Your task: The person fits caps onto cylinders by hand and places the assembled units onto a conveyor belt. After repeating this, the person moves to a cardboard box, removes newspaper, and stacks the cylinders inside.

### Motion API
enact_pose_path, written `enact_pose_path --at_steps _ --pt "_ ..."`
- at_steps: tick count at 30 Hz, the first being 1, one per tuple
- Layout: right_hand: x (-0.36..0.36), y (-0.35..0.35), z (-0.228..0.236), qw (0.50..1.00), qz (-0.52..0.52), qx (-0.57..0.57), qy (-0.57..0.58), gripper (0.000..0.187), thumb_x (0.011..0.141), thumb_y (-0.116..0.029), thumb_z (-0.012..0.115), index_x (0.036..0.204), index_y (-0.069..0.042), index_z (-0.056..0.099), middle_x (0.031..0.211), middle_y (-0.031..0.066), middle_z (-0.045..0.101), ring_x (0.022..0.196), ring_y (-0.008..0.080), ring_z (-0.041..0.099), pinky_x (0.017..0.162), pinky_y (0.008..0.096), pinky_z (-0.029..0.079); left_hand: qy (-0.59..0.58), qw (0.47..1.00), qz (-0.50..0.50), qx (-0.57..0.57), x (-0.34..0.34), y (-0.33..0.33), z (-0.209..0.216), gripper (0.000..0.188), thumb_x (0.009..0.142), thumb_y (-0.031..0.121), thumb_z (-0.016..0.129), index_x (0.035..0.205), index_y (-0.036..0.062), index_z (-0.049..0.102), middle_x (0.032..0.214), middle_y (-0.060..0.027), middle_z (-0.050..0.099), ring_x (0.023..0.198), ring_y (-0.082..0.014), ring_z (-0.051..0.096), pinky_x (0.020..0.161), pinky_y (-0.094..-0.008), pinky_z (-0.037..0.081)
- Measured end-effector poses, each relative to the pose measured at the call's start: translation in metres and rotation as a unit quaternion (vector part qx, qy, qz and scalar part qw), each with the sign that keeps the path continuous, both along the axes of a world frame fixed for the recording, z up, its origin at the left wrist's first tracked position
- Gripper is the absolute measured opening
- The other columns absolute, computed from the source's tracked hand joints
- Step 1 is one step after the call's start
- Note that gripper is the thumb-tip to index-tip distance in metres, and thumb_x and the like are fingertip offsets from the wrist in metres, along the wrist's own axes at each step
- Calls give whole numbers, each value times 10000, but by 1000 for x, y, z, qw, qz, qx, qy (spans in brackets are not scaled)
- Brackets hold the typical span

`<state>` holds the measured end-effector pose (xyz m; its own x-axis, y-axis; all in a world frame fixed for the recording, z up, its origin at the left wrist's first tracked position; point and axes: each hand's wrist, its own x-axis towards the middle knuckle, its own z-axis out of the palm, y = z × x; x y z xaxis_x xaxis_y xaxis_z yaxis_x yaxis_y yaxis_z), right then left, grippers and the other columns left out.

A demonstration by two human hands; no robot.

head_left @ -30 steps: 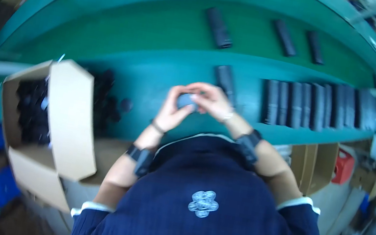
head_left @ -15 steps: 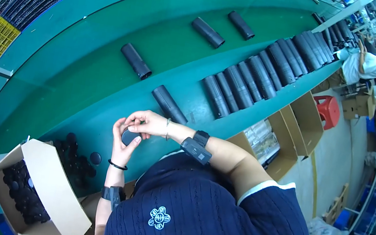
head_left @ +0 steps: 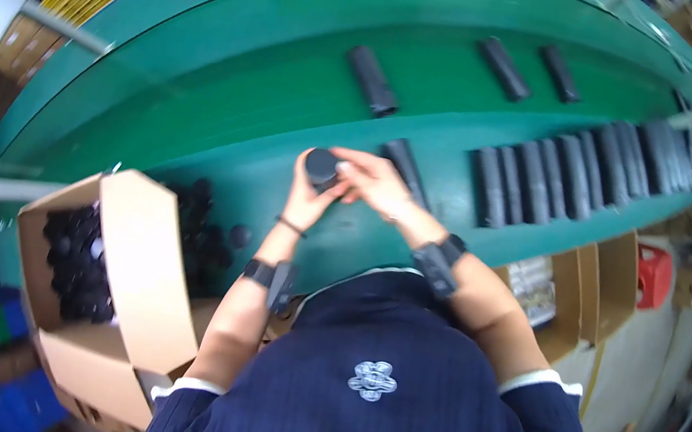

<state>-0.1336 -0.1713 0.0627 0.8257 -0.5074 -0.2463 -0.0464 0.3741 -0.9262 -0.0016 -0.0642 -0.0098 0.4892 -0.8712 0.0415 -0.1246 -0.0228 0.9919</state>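
A round black cap (head_left: 321, 169) is held up over the green bench, its flat face toward me. My left hand (head_left: 306, 199) is closed round its left and lower edge with thumb and fingers. My right hand (head_left: 378, 188) pinches the cap's right edge with its fingertips. Just beyond my right hand, a black ribbed tube (head_left: 406, 171) lies on the bench, partly hidden by that hand. Left of my left wrist, loose black caps (head_left: 200, 232) are piled on the bench, with a single cap (head_left: 240, 236) beside them.
An open cardboard box (head_left: 139, 263) full of black caps (head_left: 79, 257) stands at the left. Black tubes (head_left: 561, 175) line the bench at the right; three more, including one tube (head_left: 371, 82), lie on the green belt (head_left: 275, 92). Beyond stand cartons (head_left: 605, 294) and a red stool (head_left: 653, 277).
My view has swung, so the bench and tubes appear shifted right. Both hands have come up with the cap and reach farther over the bench, and the cap's face shows more fully.
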Motion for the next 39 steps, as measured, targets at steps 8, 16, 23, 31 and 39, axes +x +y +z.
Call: enact_pose_path --at_steps 8,16,23,31,39 --pt "-110 -43 -67 953 -113 -184 211 188 884 -81 554 1047 -32 635 771 -3 616 643 61 531 584 206 440 314 946 40 74 88 -75 36 896 707 54 750 1368 109 148 1220 -129 439 1117 -297 495 860 -536 452" --pt "-139 -37 -52 885 -71 -346 303 284 811 -87 616 1087 -19 617 795 106 653 722 181 632 654 304 500 -283 878 314 223 209 -144 -23 819 579 397 843 1139 -89 493 1096 -254 580 1012 -378 582 881 -417 467" --pt "-120 -40 -62 904 -63 -302 296 770 727 -420 722 1327 -53 410 1181 267 513 1083 394 514 927 427 432 -480 709 440 272 169 -154 -8 496 757 412 693 1068 44 572 947 -150 604 938 -313 568 826 -437 475" --pt "-82 -16 -80 935 13 -307 175 800 696 -288 754 1358 -35 384 1239 213 505 1119 328 521 946 398 430 299 931 -6 212 -34 -72 -7 609 833 332 694 1268 29 395 1127 -124 504 1001 -178 514 810 -329 471" --pt "-57 -7 -15 1000 15 13 -1 352 954 -315 512 1263 -157 571 881 -12 610 681 57 519 611 210 440 53 990 -133 22 -36 0 47 711 705 21 737 1300 40 348 1220 -117 481 1139 -211 485 970 -344 411"
